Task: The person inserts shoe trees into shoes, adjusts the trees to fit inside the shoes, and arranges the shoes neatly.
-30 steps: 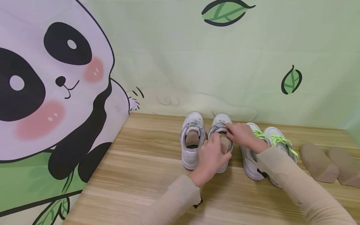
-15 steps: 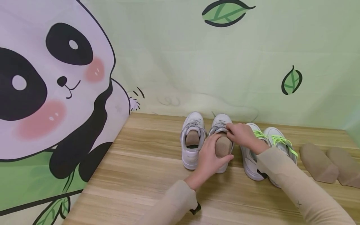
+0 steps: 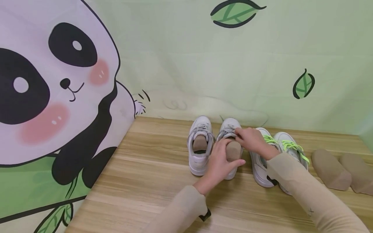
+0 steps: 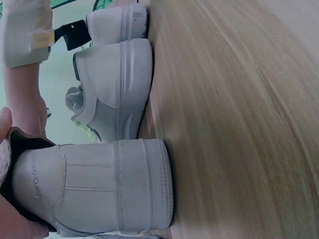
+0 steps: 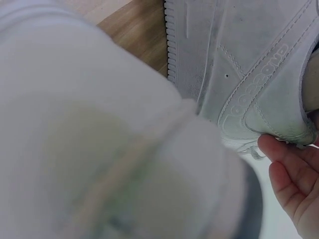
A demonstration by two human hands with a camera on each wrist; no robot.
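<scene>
Two white sneakers with grey laces stand side by side in the head view. The left sneaker (image 3: 196,163) has a brown shoe insert (image 3: 199,142) inside it. My left hand (image 3: 220,166) curves its fingers and thumb round a second brown insert (image 3: 233,150) in the opening of the right sneaker (image 3: 231,123). At that shoe's upper edge beside the laces, my right hand (image 3: 252,139) pinches the collar. The left wrist view shows the shoe's heel (image 4: 89,184); the insert is mostly hidden there. In the right wrist view, my right fingers (image 5: 294,169) touch the shoe's rim.
Two more white sneakers (image 3: 259,171) with neon green laces (image 3: 291,144) stand to the right, partly behind my right forearm. Farther right lie two brown inserts (image 3: 332,170) on the wooden surface (image 3: 157,155). A wall cloth (image 3: 186,64) with a panda print rises behind.
My left fingers have spread and shifted, so more of the insert's end shows between them and the thumb. The insert has moved slightly right. My right hand stays at the collar.
</scene>
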